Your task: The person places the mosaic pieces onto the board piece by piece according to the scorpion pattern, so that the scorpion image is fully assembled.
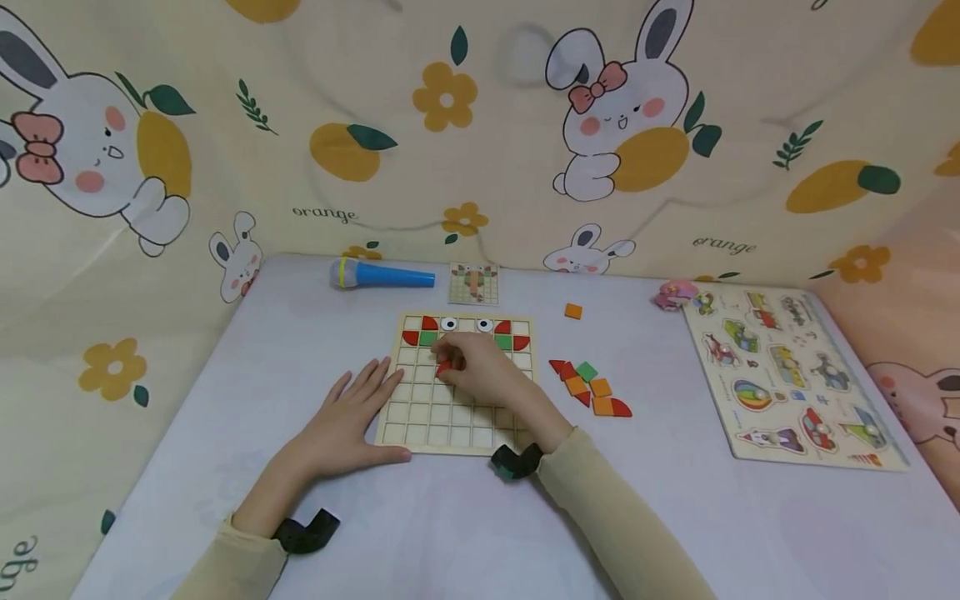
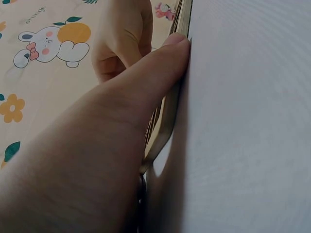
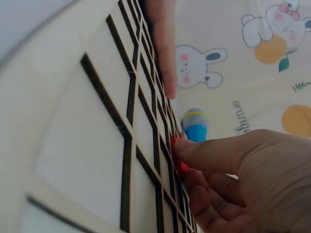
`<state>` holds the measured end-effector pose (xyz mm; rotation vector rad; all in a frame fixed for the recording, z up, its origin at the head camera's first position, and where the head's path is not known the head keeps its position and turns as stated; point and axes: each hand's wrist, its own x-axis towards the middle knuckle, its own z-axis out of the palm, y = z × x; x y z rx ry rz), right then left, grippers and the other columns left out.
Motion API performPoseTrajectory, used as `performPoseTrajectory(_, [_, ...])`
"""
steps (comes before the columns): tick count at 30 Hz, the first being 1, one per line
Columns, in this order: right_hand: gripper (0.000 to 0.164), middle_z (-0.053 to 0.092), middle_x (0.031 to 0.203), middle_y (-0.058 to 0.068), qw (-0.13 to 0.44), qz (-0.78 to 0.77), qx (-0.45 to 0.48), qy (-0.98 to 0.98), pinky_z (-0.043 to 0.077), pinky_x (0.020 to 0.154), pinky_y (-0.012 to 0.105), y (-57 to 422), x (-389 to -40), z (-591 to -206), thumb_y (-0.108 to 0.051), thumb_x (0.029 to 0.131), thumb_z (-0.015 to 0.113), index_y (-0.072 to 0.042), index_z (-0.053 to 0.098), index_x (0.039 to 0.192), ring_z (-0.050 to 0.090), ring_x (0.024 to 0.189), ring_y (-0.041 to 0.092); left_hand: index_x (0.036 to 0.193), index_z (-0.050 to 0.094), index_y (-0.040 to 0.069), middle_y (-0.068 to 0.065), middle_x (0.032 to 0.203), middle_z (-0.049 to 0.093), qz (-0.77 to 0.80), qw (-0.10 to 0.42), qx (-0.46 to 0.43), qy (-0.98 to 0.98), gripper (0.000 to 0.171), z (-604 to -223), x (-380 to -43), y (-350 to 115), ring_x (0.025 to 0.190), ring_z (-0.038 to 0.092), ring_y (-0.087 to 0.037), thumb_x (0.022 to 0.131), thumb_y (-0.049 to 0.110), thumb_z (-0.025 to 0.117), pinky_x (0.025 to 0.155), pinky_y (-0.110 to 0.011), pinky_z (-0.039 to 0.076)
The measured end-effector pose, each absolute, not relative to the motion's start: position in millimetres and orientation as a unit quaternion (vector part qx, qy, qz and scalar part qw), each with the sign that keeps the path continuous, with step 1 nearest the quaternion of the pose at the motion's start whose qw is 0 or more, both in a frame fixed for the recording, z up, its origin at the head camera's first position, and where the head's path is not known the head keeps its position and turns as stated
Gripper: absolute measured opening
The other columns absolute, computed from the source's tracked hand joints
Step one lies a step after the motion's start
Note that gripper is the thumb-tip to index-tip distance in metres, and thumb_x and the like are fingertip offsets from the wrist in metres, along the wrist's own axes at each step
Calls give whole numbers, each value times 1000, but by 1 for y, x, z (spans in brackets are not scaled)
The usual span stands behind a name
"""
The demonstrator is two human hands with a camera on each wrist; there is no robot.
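A wooden grid board (image 1: 397,435) lies flat on the table. Along its far rows sit red quarter-circle tiles, green square tiles (image 1: 428,338) and two eye tiles (image 1: 448,324). Over the board's middle my right hand (image 1: 483,367) pinches a small red tile (image 1: 444,367) between thumb and fingers; the tile's full shape is partly hidden. In the right wrist view this red tile (image 3: 173,145) is close to the grid. My left hand (image 1: 341,425) rests at the board's left side, fingers spread and straight, its thumb (image 2: 170,53) along the near edge.
Loose red, orange and green tiles (image 1: 576,385) lie right of the board, with one orange square (image 1: 573,311) farther back. Behind the board are a pattern card (image 1: 474,284) and a blue toy microphone (image 1: 393,275). A picture puzzle board (image 1: 806,379) and pink toy (image 1: 675,294) occupy the right.
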<state>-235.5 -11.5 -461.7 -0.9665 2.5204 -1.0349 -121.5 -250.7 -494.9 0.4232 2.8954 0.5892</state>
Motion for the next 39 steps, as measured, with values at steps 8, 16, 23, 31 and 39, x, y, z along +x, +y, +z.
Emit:
performPoseTrajectory(8, [23,69,96,4,93,-291,-296,905,55,75,29,-16,-225,-455,-22,93,84,-6,75,108,60,85,18,170,25,15,-11,179,12,195,76,142,968,121,-494,-121,-251,165,6,-34,80,80,71,130,-64,5])
performPoseTrajectory(16, [19,67,106,5,117,-245,-328,905,57,86,32,-13,-222,-451,-16,96,80,-7,74,111,59,96,19,170,25,14,-11,178,12,196,77,138,968,121,-495,-121,-250,165,6,-35,79,79,72,130,-64,5])
performPoseTrajectory(23, [14,66,98,2,137,-270,-344,889,54,83,31,-10,-225,-451,-12,97,79,-8,73,109,58,91,18,170,26,14,-12,178,13,195,79,136,968,120,-493,-121,-250,165,6,-35,80,78,73,130,-64,5])
performPoseTrajectory(31, [9,72,95,0,153,-346,-322,868,55,80,29,1,-235,-446,-18,102,74,-11,69,104,64,86,16,170,24,14,-11,179,11,199,81,137,967,121,-493,-121,-250,166,6,-34,80,78,73,130,-64,5])
performPoseTrajectory(39, [17,77,94,0,166,-325,-307,879,51,74,27,2,-237,-444,-18,104,69,-8,82,109,62,85,15,170,24,14,-12,179,12,195,80,136,968,121,-494,-121,-251,165,5,-35,80,79,73,130,-64,4])
